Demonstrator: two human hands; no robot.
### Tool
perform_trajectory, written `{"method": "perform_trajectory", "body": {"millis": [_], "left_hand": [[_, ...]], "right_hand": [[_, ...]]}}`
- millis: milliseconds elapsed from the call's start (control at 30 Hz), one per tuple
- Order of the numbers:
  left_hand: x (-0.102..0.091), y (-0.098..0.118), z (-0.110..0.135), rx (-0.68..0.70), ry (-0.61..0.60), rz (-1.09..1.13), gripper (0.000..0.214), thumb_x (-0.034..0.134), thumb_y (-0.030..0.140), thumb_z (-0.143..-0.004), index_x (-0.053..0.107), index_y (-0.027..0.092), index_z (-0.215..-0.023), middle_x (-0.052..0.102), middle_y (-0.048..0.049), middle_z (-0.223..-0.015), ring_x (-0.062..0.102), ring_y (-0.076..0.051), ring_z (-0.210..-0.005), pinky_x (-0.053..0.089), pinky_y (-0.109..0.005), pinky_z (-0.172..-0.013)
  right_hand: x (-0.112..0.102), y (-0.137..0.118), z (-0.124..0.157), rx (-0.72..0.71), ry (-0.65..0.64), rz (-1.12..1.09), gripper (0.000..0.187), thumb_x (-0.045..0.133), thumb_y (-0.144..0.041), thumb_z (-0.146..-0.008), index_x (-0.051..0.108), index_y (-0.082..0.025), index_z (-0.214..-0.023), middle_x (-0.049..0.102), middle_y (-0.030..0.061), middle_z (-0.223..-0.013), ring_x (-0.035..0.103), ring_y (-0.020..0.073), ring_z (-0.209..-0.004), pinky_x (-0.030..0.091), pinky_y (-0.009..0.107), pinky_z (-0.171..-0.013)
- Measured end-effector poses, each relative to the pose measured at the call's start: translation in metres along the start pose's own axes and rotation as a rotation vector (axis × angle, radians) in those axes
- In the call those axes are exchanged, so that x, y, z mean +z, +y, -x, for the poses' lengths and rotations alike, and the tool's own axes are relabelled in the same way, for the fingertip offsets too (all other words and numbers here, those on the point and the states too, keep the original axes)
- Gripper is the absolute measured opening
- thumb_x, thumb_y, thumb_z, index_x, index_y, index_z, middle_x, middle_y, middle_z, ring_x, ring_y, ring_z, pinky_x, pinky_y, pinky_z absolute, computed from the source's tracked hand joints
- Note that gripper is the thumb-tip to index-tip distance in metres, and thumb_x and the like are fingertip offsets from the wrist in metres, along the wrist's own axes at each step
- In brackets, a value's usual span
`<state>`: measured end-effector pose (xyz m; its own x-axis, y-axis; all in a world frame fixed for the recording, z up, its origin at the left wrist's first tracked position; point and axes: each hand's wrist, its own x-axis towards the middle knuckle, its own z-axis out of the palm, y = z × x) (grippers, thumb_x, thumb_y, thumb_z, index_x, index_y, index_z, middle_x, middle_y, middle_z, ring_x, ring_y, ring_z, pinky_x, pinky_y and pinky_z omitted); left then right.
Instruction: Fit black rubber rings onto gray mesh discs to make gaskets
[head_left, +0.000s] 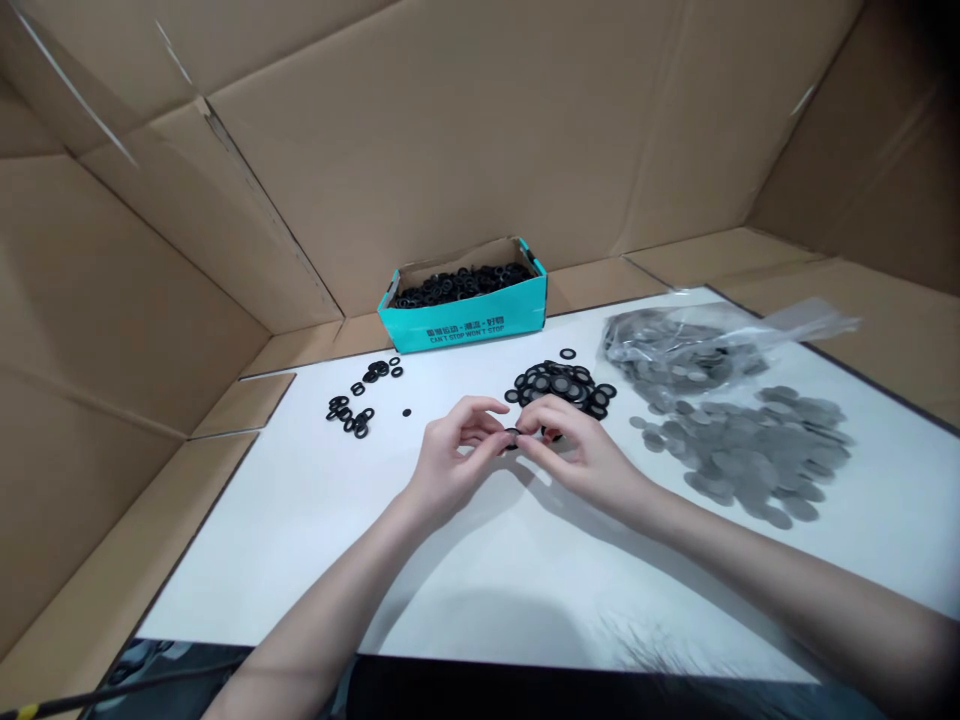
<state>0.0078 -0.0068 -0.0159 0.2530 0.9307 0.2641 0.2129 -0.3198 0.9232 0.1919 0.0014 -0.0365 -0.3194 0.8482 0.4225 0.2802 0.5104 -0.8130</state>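
My left hand [450, 455] and my right hand [581, 450] meet above the middle of the white table [315, 540]. Together their fingertips pinch a small black ring [512, 434]. Just behind the hands lies a heap of black rings with mesh discs set in them [564, 385]. A spread of loose grey mesh discs [750, 450] lies to the right of my right hand. To the left of my left hand lie several scattered plain black rings [360, 400].
A teal cardboard box [465, 325] full of black rings stands at the table's far edge. A clear plastic bag [690, 345] holding more grey discs lies at the back right. Brown cardboard walls [150, 300] surround the table on three sides.
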Motion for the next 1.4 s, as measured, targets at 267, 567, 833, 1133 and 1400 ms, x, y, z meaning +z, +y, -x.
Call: {"method": "perform_trajectory", "body": {"millis": [267,567,833,1133,1400], "left_hand": [[-0.0024,-0.0028,0.0002,0.090,-0.050,-0.101,0.018,0.065,0.023,-0.089,0.063,0.020,-0.106,0.068,-0.0029,-0.090,0.065,-0.012,-0.082,0.054,-0.022,-0.077],[-0.0010,-0.0040,0.0009,0.151,-0.014,-0.139,0.010,0.063,0.026,-0.090,0.057,0.019,-0.090,0.062,-0.0006,-0.083,0.060,-0.011,-0.074,0.051,-0.022,-0.071],[-0.0036,-0.0076,-0.0005,0.203,-0.066,-0.201,0.004,0.059,0.020,-0.091,0.055,0.019,-0.092,0.062,-0.0010,-0.087,0.060,-0.010,-0.077,0.051,-0.022,-0.074],[-0.0077,-0.0089,-0.0025,0.251,-0.136,-0.292,0.006,0.053,0.014,-0.090,0.054,0.019,-0.092,0.061,-0.0008,-0.085,0.060,-0.011,-0.076,0.051,-0.023,-0.074],[-0.0092,-0.0040,-0.0038,0.189,-0.164,-0.210,0.005,0.058,0.019,-0.090,0.053,0.018,-0.089,0.059,-0.0012,-0.084,0.059,-0.011,-0.075,0.050,-0.023,-0.072]], "right_hand": [[-0.0016,0.0020,0.0005,-0.059,-0.011,0.041,0.010,0.057,-0.020,-0.089,0.061,-0.021,-0.080,0.062,0.0077,-0.095,0.062,0.0212,-0.092,0.051,0.035,-0.076],[-0.0023,0.0014,0.0000,-0.074,-0.024,0.022,0.010,0.056,-0.020,-0.091,0.059,-0.022,-0.081,0.062,0.0073,-0.094,0.062,0.0205,-0.091,0.051,0.036,-0.080],[-0.0024,-0.0001,0.0002,-0.053,-0.021,0.027,0.009,0.057,-0.018,-0.088,0.058,-0.021,-0.080,0.061,0.0080,-0.095,0.062,0.0209,-0.089,0.051,0.033,-0.071],[-0.0045,-0.0038,-0.0011,-0.052,-0.039,0.011,0.014,0.056,-0.019,-0.085,0.051,-0.022,-0.072,0.057,0.0063,-0.091,0.059,0.0201,-0.085,0.051,0.031,-0.063],[-0.0055,-0.0044,-0.0014,-0.063,-0.050,0.009,0.013,0.056,-0.019,-0.085,0.052,-0.022,-0.073,0.057,0.0066,-0.090,0.058,0.0204,-0.085,0.049,0.031,-0.064]]}}
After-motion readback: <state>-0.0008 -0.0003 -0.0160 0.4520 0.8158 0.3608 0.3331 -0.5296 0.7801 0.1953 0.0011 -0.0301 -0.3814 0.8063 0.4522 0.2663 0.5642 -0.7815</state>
